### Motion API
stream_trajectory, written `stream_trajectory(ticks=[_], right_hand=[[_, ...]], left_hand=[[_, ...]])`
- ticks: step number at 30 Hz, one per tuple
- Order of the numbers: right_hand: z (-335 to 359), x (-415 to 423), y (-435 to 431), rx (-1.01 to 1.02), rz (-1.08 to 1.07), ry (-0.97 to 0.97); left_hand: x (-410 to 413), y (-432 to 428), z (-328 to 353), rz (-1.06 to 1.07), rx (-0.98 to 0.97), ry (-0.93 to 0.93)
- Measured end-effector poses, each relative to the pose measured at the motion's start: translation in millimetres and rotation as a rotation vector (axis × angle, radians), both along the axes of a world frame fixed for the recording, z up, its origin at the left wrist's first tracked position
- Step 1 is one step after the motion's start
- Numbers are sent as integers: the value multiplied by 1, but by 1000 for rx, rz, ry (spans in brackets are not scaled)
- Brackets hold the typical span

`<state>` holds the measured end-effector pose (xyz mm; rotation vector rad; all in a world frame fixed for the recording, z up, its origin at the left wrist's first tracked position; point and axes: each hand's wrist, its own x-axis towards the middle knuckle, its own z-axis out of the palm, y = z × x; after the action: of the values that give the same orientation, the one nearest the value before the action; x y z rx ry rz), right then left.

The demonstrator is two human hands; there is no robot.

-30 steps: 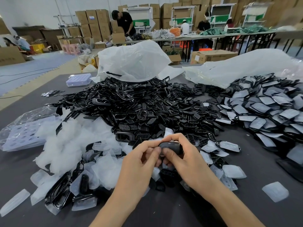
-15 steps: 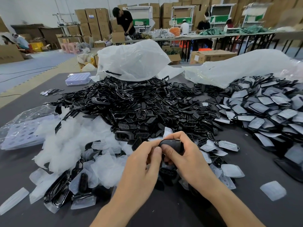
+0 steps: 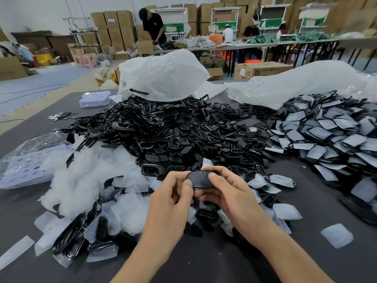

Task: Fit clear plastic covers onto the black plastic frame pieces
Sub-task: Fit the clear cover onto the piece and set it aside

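Both hands hold one black frame piece (image 3: 199, 179) above the near part of the grey table (image 3: 214, 262). My left hand (image 3: 173, 199) pinches its left end with thumb and fingers. My right hand (image 3: 230, 193) grips its right end, thumb on top. A film-like clear cover seems to lie over the piece's face; I cannot tell how it sits. A big heap of loose black frames (image 3: 173, 131) fills the table's middle. Loose clear covers (image 3: 85, 180) lie in a pile at the left.
Covered pieces (image 3: 330, 135) are stacked in a heap at the right. Single clear covers (image 3: 337, 235) lie near the right front. White plastic bags (image 3: 163, 76) stand behind the heaps. A bagged tray (image 3: 24, 162) sits at the left edge. People work at benches far behind.
The black piece has turned in my fingers so that its broad face now points up toward me. Both hands stayed in the same place above the table.
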<state>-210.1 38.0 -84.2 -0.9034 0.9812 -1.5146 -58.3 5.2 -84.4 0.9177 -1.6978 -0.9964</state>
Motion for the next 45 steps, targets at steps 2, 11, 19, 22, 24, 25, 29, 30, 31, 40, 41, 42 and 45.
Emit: stream_trajectory(ticks=[2,11,19,22,24,25,29,30,31,40,41,42,45], right_hand=[[0,0,-1,25,-1,-53],[2,-4,2,28,67,113],[5,-7,6,11,46,255],[9,-7,5,34,-47,225],[8,-8,5,30,-79,185],[7,-9,4,28,-94,172],[4,-10,3,18,-178,138],[4,-10,3,24,-198,152],[3,-11,3,30,-212,162],[3,-15,0,57,-214,97],[4,-15,1,55,-212,95],[4,-14,1,54,-214,102],[5,-13,2,33,-176,76]], left_hand=[[0,2,0,-15,-12,-3],[2,3,-3,-91,-158,-122],[7,3,-2,-95,-426,-415],[9,6,3,-89,-485,-430],[9,7,6,-87,-575,-512],[9,7,6,-89,-618,-569],[7,7,5,-149,-640,-670],[6,9,4,-181,-639,-675],[5,11,3,-216,-639,-675],[3,16,0,-255,-676,-597],[4,14,0,-231,-667,-555],[4,13,0,-193,-644,-511],[8,7,0,-49,-550,-450]])
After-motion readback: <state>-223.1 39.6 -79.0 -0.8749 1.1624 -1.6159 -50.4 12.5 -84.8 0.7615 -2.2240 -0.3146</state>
